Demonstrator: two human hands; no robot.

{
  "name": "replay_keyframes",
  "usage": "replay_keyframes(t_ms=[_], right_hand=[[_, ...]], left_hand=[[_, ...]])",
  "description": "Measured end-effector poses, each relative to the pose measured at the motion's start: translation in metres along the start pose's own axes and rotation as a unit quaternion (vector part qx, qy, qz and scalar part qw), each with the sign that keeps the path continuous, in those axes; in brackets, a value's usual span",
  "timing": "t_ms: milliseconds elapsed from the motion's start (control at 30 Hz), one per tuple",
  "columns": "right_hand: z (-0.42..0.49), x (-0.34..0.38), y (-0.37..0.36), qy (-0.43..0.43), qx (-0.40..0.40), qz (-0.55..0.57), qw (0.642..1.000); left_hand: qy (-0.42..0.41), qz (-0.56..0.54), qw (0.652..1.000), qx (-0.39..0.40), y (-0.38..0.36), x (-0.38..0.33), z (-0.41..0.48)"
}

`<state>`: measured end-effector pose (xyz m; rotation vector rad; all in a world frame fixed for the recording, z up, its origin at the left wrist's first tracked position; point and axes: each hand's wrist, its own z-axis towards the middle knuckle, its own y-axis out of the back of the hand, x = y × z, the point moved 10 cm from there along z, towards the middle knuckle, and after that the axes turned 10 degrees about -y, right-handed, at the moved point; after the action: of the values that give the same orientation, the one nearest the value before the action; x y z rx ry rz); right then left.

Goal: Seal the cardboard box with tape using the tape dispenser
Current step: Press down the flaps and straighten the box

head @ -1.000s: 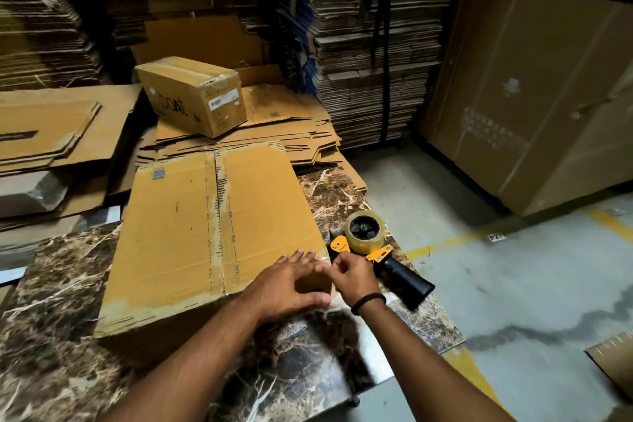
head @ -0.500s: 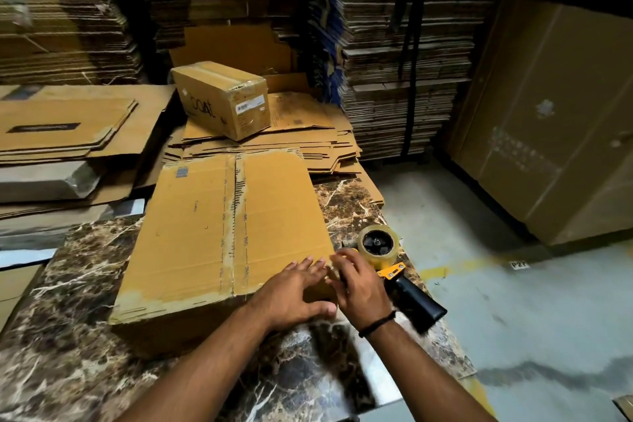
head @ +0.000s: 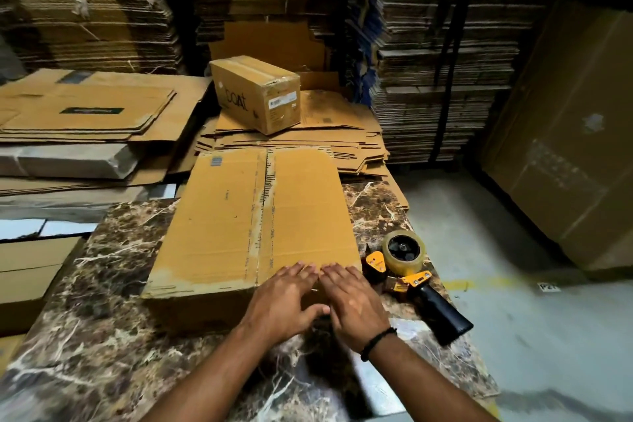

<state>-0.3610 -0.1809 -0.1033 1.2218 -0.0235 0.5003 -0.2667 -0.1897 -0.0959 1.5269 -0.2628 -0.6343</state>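
Observation:
A brown cardboard box (head: 239, 216) lies on the marble-patterned table (head: 102, 336), its top flaps closed along a centre seam with old tape marks. My left hand (head: 284, 301) and my right hand (head: 352, 301) rest side by side on the box's near right corner, fingers spread flat over the top edge and front face. Neither hand holds anything. The tape dispenser (head: 411, 274), yellow with a black handle and a roll of clear tape, lies on the table just right of my right hand, apart from it.
A smaller taped box marked "COAT" (head: 257, 96) sits on flattened cardboard (head: 291, 144) behind the table. Tall stacks of flat cartons (head: 445, 62) fill the back. A big brown carton (head: 565, 134) stands at right on grey floor (head: 513, 284).
My right hand has left the tape dispenser and moved left onto the box corner beside my left hand. The dispenser now lies alone. The view has shifted left.

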Motion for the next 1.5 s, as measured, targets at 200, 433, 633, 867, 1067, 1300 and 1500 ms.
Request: replay_keyframes(t_ms=[200,433,633,867,1067,1300,1500], right_hand=[[0.000,0.000,-0.006,-0.005,0.039,-0.024,0.999],[0.020,0.069,-0.031,0.014,0.115,-0.038,0.993],[0.020,0.074,-0.034,0.031,0.147,-0.065,0.986],[0.028,0.117,-0.054,0.068,0.183,-0.060,0.979],[0.031,0.116,-0.050,0.053,0.167,-0.059,0.983],[0.058,0.181,-0.059,0.088,0.203,-0.042,0.974],[0.058,0.191,-0.087,0.126,0.221,-0.100,0.962]], left_hand=[[0.040,-0.030,0.998,-0.026,0.017,0.048,-0.042],[0.007,-0.024,1.000,-0.020,0.015,0.050,-0.047],[0.078,-0.038,0.996,-0.020,0.026,0.118,-0.094],[0.045,-0.024,0.998,-0.044,0.026,0.087,-0.078],[0.184,-0.048,0.977,-0.094,0.047,0.174,-0.138],[0.188,-0.124,0.957,-0.183,0.048,0.185,-0.155],[0.231,-0.463,0.744,-0.424,0.037,0.213,-0.193]])
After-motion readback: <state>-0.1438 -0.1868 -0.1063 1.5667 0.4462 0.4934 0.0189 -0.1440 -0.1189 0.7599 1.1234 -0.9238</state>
